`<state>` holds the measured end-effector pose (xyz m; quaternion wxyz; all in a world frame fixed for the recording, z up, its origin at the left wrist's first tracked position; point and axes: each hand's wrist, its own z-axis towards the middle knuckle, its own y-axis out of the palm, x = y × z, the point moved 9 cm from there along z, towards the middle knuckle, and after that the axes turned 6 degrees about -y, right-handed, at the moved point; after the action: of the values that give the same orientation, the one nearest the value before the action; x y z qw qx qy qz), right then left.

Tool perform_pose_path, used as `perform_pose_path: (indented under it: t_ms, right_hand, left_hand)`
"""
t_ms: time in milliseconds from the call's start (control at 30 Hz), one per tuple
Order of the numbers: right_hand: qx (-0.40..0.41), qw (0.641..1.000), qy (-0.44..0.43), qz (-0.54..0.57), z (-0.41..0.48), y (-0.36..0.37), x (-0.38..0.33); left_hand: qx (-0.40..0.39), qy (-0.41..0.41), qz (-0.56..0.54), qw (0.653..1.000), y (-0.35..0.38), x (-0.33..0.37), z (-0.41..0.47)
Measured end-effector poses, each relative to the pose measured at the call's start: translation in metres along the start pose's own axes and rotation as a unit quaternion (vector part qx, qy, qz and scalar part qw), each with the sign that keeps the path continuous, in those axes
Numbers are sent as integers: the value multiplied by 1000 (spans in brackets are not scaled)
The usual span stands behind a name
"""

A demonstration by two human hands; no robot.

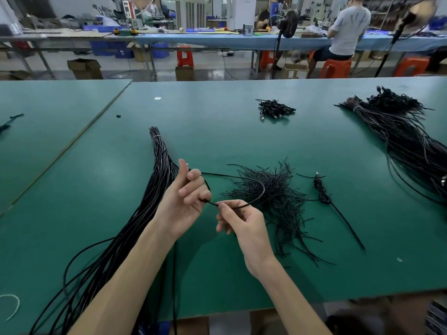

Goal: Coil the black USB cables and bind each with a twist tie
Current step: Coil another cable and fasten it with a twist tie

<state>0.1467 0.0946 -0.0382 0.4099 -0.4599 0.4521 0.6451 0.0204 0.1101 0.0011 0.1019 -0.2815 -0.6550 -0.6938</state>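
My left hand (186, 201) is raised above the green table (217, 122) with its fingers curled round a black USB cable (260, 189). The cable loops out to the right and curves back to my right hand (242, 221), which pinches it between thumb and forefinger close to the left hand. A long bundle of loose black cables (154, 189), tied near its far end, runs from the table's middle down to the front left edge. A heap of black twist ties (278, 197) lies just right of my hands. One coiled, bound cable (323, 192) lies further right.
A small pile of bound cables (275, 109) sits at the back centre. A second large cable bundle (406, 139) stretches along the right side. A seam (96, 119) divides this table from another on the left. People sit at benches behind.
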Motion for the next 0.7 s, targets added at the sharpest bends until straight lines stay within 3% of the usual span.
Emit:
perform_pose_path:
  t_ms: [100,200,333,400,467,567,700]
  right_hand:
    - [4,1000,0,1,1,-1,2]
    - [19,1000,-3,-2,2,-5,2]
    - [44,998,-9,-37,0,-9,-1]
    - [57,997,-13,-48,0,-12,-2]
    - [61,997,-19,-47,0,-12,-4]
    - [56,997,-30,-35,-1,-11,-8]
    - [63,998,-26,7,-2,-15,-9]
  left_hand:
    - [-49,-47,54,996,11,-6,-4]
    - [-40,-83,230,969,11,-13,-7]
    - [-28,-128,517,846,3,-18,-13]
    - [-29,-157,593,789,-3,-21,-15]
    - [-33,-177,629,757,-7,-25,-15]
    - [-83,-194,631,746,-4,-41,-16]
    - [-96,-180,606,769,-1,-45,-11]
